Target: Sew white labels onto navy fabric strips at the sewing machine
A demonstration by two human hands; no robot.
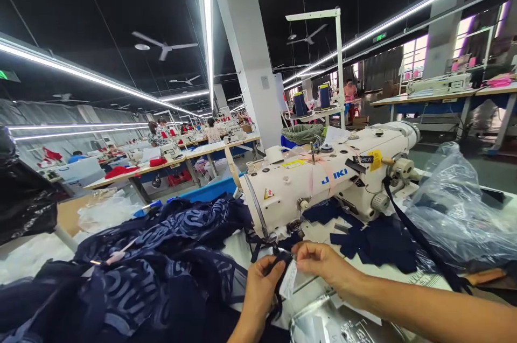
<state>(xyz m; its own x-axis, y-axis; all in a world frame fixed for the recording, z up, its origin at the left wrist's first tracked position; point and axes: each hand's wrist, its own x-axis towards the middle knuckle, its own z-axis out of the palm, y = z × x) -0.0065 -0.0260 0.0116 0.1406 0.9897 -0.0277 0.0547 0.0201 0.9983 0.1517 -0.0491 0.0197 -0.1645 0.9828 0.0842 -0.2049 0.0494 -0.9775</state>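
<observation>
A white sewing machine (291,184) stands across the table, its needle end just beyond my hands. My left hand (262,285) pinches a narrow dark blue fabric edge (284,258) below the needle area. Close on its right, my right hand (323,263) has thumb and forefinger pressed together at the same fabric, by a small white label (288,280) that hangs between the hands. A heap of dark blue patterned fabric (137,284) spreads to the left of my left hand.
Dark blue fabric pieces (383,240) lie right of the machine, near a clear plastic bag (460,203). A shiny clear packet (331,324) lies in front. Thread cones (325,96) stand behind the machine. Other people sit at distant sewing tables.
</observation>
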